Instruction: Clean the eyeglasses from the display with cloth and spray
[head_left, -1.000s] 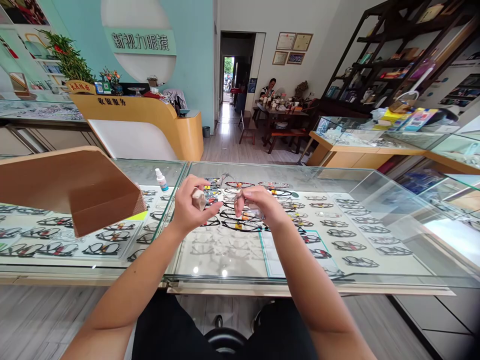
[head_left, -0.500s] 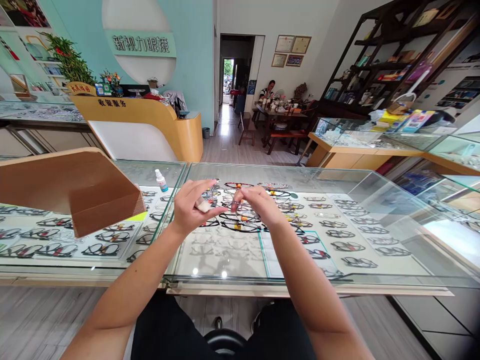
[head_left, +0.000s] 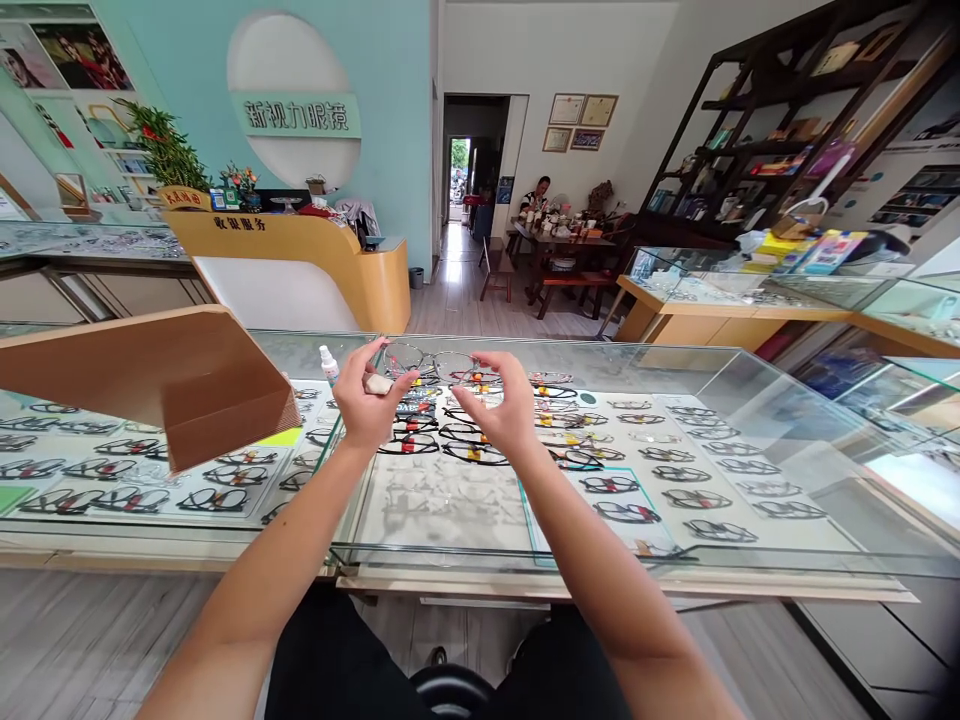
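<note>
A pair of thin-rimmed eyeglasses [head_left: 454,368] is held up over the glass display case [head_left: 622,372], its two round lenses side by side and facing away. At its left end, my left hand [head_left: 364,400] grips it between fingers and thumb. Tucked in that same hand is a small white wad [head_left: 379,384], perhaps cloth or tissue. My right hand [head_left: 508,408] has its fingertips at the right end of the eyeglasses, with the thumb below the rim. Behind the left hand stands a small white spray bottle [head_left: 328,364] on the glass.
Rows of eyeglass frames [head_left: 686,498] lie inside the case under the glass. On the left, a brown cardboard box [head_left: 225,400] rests on the counter top. Across the room are a wooden reception desk [head_left: 382,290] and a person [head_left: 538,195] seated at a table.
The eyeglasses have been raised and turned so both lenses show side by side. My right hand has moved from the lens to the right end. The view has tilted slightly upward.
</note>
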